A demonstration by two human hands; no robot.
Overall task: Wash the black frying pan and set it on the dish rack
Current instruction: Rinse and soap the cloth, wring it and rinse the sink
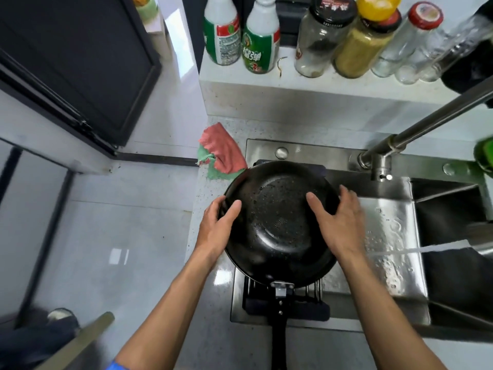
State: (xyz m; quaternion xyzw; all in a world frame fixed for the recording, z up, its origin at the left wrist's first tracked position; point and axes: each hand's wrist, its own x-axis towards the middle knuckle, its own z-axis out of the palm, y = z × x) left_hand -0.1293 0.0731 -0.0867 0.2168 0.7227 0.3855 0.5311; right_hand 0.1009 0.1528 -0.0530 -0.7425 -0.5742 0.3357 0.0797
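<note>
Gripping black frying pan (277,222), both hands, over dish rack (288,303)

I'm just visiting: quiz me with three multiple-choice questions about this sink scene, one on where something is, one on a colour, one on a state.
1. Where does the cloth lie?
A. on the counter, left of the pan
B. inside the pan
C. over the tap

2. What colour is the lid of the jar of yellow powder?
A. blue
B. yellow
C. white

3. How is the frying pan held?
A. by its handle alone
B. by nobody
C. by both hands at its rim

Answers:
1. A, since the cloth sits on the speckled counter by the pan's upper left edge.
2. B, since its cap is bright yellow.
3. C, since the left hand and right hand grip opposite sides, thumbs inside.
</note>
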